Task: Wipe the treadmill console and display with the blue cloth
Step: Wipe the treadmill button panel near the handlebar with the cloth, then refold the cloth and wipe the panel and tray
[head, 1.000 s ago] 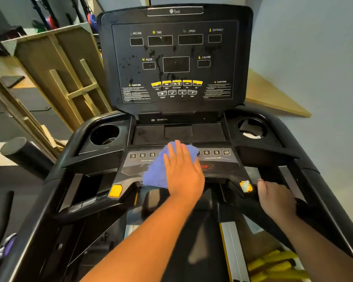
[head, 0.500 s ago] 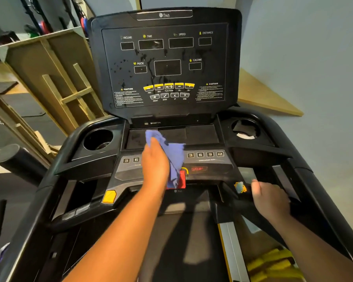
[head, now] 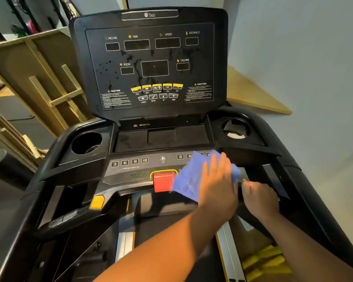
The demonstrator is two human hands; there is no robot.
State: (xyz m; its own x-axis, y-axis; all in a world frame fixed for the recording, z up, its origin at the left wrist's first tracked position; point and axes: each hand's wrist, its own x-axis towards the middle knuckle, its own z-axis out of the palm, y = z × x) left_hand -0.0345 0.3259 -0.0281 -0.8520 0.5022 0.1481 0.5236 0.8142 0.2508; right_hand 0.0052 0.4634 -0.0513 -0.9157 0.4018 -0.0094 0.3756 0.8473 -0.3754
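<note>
Left hand (head: 216, 186) is flat, palm down, fingers together and stretched out, pressing the cloth (head: 189, 181) onto the right half of the console (head: 130, 169). It's not really gripping, more pinning the cloth under the palm. The cloth sticks out to the left of the hand and a bit past the fingertips on the right, covering most of the right-side number keys, with its left edge just touching the red stop button (head: 163, 181).

Right hand (head: 260, 198) is curled around the dark handlebar (head: 281, 192) just beside the left hand, almost touching it, fingers wrapped closed on the bar.

The left half of the console, with its 3/6/9/12 keys, is bare and open to sweep across. Above that there's a shallow tray (head: 161, 137), then the upright display (head: 151, 64), which has dark drips and spots all over the middle. Cup holders (head: 86, 142) sit at both ends, so the flat strip is boxed in by those and the tray lip.
</note>
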